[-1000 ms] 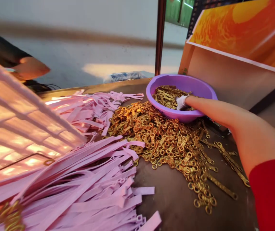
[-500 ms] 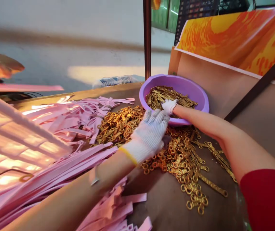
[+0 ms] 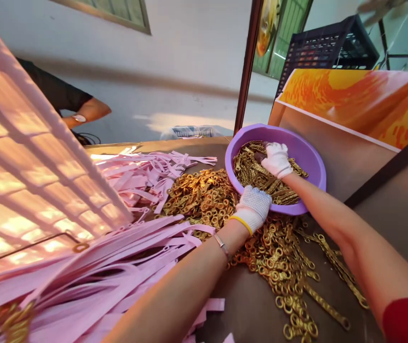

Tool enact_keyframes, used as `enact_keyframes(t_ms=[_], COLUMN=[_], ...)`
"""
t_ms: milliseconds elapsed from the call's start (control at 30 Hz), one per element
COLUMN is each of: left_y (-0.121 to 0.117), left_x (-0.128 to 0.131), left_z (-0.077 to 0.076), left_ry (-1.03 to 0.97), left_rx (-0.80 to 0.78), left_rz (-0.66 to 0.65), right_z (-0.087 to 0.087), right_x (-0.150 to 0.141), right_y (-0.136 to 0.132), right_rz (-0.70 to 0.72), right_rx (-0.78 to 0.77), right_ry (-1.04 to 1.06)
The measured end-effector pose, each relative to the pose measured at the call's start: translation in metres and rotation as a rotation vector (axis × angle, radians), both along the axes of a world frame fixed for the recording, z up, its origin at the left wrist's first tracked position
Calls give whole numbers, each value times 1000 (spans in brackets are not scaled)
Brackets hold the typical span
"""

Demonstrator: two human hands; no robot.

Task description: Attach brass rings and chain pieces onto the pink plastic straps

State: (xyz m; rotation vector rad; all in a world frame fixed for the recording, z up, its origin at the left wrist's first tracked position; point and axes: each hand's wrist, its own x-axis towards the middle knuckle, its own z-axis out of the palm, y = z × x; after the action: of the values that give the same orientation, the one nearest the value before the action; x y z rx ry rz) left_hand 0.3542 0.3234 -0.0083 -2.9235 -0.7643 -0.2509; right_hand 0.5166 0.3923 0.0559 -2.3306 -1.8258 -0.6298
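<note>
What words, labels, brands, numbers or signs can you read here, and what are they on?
No text can be read here.
Clear-wrapped package behind the table: dark marks, perhaps lettering, too blurred to read.
Watch-like band on another person's wrist: too small to make out any marking.
Purple basin, golden pieces and orange-patterned sheet: no lettering visible.

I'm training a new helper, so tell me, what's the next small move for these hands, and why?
I'd probably gather a few gold pieces with the right hand: it is down at them in the purple basin, and the left hand is at the near rim, seemingly steadying it.
</note>
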Motion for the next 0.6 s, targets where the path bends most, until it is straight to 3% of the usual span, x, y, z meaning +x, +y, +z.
enact_keyframes(t_ms=[100, 200, 400, 600], left_y=[-3, -9, -13, -10], left_x=[1, -1, -2, -2], left_z=[-5, -9, -19, -21], left_ry=[-23, -38, -88, -128], left_rx=[-5, -11, -14, -10], left_rz=[6, -3, 8, 10], right_z=[26, 35, 18, -5], right_x=[15, 33, 57, 59], right_y=[26, 57, 106, 120], right_rz=[62, 56, 29, 90], right_rx=[32, -4, -93, -207], right_ry=[-15, 7, 42, 65])
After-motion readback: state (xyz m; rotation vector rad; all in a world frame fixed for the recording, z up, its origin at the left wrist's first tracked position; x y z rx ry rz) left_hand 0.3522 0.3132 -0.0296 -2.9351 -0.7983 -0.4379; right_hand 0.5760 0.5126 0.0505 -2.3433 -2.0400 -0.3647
